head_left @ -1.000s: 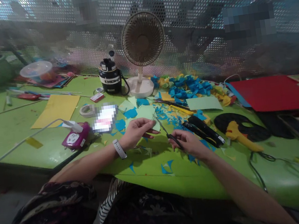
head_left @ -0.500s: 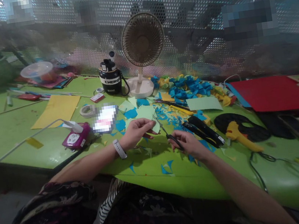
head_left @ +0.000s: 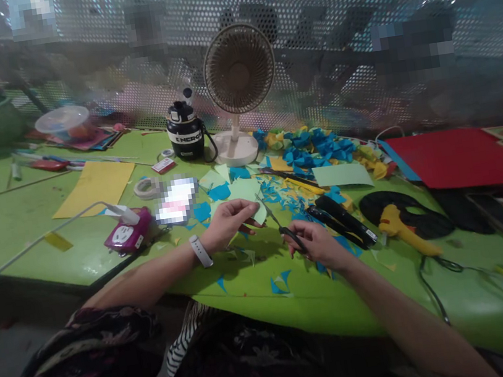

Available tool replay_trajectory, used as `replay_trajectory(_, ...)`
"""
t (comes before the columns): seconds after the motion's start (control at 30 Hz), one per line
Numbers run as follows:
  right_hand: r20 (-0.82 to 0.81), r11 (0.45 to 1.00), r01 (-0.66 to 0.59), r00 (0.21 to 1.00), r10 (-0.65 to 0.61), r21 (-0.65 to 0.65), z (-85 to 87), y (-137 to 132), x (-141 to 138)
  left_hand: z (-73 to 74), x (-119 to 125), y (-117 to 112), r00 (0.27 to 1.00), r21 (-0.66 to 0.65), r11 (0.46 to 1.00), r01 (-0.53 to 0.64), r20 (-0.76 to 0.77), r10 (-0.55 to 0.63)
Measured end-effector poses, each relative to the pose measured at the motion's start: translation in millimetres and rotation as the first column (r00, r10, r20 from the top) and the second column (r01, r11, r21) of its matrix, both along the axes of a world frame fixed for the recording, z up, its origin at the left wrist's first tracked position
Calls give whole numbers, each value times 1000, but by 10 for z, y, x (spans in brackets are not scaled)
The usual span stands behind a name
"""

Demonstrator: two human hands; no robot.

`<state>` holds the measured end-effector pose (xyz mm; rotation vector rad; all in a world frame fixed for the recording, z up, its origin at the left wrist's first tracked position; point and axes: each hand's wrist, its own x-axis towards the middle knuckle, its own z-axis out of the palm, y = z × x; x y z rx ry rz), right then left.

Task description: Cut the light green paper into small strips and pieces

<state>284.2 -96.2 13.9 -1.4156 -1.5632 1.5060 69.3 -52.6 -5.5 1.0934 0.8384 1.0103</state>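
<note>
My left hand (head_left: 230, 219) pinches a small piece of light green paper (head_left: 261, 214) between thumb and fingers. In my right hand (head_left: 311, 241) is a pair of dark-handled scissors (head_left: 286, 230), fingers closed round the handles. The blades point up and left, close against the right edge of the green paper. Beneath and beyond the hands lie blue and yellow paper scraps (head_left: 275, 192) on the green table (head_left: 242, 293). A black stapler (head_left: 343, 222) rests to the right of my right hand.
A fan (head_left: 239, 71) and a black jug (head_left: 185, 132) stand at the back. Left are a phone (head_left: 177, 202), a tape roll (head_left: 147, 188) and a purple power adapter (head_left: 129, 230). Right lie a yellow glue gun (head_left: 407, 232) and red sheets (head_left: 467, 158). Folded blue paper pieces (head_left: 320, 147) are heaped behind.
The green paper has turned slightly in my left hand. Both hands stay in nearly the same place, and the scissors remain at the paper's edge.
</note>
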Motion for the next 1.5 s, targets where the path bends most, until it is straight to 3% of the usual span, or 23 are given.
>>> replay_trajectory(0.17, 15, 999, 6, 1000, -7, 51, 18, -5, -4, -4, 3, -7, 999, -9, 1000, -3, 38, 3)
replay_trajectory(0.3, -11, 994, 84, 996, -84, 72, 8, 15, 3, -5, 8, -1, 998, -41, 999, 3, 70, 0)
replay_trajectory(0.5, -69, 976, 190, 981, -184, 102, -48, 73, 15, 23, 38, 0, 990, -265, 961, 74, 138, -38)
replay_trajectory(0.6, -39, 976, 189, 982, -186, 106, -66, 89, 14, 25, 37, -5, 985, -290, 953, 89, 168, -40)
replay_trajectory(0.8, 47, 966, 197, 977, -208, 166, -133, 130, 51, 13, 9, -36, 984, -223, 967, 125, 152, -93)
replay_trajectory(0.9, 148, 947, 148, 969, -196, 286, -192, 150, 81, -15, 8, -45, 977, -212, 960, 183, 146, -154)
replay_trajectory(1.03, 396, 883, 33, 886, -242, 467, -276, 174, 108, -137, 18, -34, 960, -155, 949, 274, 100, -261)
replay_trajectory(1.2, 514, 881, 12, 809, -287, 472, -326, 220, 148, -240, 21, -50, 943, -26, 944, 328, -50, -329)
replay_trajectory(1.37, 591, 894, 5, 748, -300, 447, -316, 253, 182, -124, 19, -138, 889, 169, 920, 355, -366, -275)
replay_trajectory(1.5, 664, 865, -59, 668, -337, 498, -298, 254, 167, 14, -4, -190, 858, 230, 910, 346, -469, -208)
